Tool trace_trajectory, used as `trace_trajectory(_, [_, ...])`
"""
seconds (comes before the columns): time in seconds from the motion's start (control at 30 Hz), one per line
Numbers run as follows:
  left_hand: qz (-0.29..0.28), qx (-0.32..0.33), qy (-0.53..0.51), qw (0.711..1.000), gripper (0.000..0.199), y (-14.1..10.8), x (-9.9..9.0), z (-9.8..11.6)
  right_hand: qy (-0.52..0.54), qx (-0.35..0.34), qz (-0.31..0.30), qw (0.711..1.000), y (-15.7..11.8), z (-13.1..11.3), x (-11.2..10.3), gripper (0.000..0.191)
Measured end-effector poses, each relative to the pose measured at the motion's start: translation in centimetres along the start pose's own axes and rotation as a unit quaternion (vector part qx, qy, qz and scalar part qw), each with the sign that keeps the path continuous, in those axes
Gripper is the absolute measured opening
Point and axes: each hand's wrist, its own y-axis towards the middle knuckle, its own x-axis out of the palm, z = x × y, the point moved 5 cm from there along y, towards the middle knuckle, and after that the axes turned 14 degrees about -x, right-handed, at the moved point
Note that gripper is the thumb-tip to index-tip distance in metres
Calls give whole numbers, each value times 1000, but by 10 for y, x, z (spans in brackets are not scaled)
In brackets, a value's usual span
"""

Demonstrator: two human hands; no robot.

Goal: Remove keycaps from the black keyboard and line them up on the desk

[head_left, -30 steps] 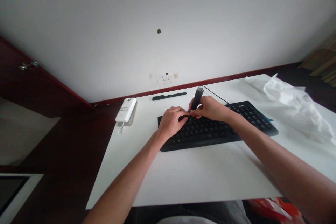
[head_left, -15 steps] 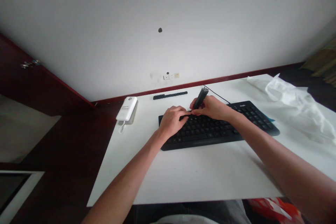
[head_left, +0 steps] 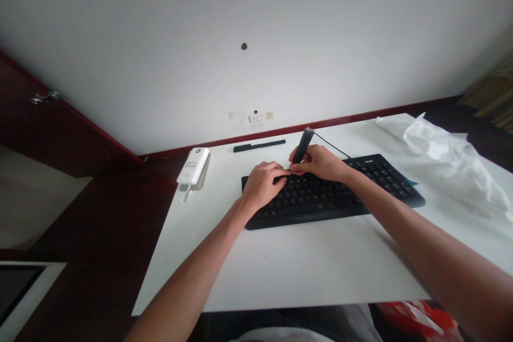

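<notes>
A black keyboard (head_left: 308,196) lies on the white table, its far edge partly hidden by my hands. My left hand (head_left: 263,183) rests over its upper left part, thumb apart from the other fingers; nothing shows in its grasp. The index fingertip meets the fingers of my right hand (head_left: 317,162). In that right hand, closed, is a black stick-shaped tool (head_left: 303,145) with a greyish upper end. It stands nearly upright, leaning slightly right at the top. Fingers and keys hide its lower end.
A white power bank (head_left: 194,166) with a short cable lies at the left of the table (head_left: 280,272). Behind the keyboard is a black strip of keys (head_left: 259,145). Crumpled white plastic (head_left: 452,157) covers the right side. The keyboard cable (head_left: 331,143) runs backward.
The top of the black tool has shifted left and slightly up, so it stands a little differently. My right hand has moved slightly left; my left hand stays on the keyboard.
</notes>
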Motion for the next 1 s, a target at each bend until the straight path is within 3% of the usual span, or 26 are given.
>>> trace_trajectory(0.3, [-2,-5,-7,1000,23,0,-1,1,50,56,29,997,0,19,1,32])
trace_trajectory(0.7, [6,-9,-12,1000,16,5,0,0,165,96,71,979,1,29,6,27])
trace_trajectory(0.87, [11,-12,-10,1000,7,8,3,2,169,95,64,979,2,31,5,32])
trace_trajectory(1.0, [21,-15,15,1000,12,9,3,4,145,62,23,987,3,26,3,39])
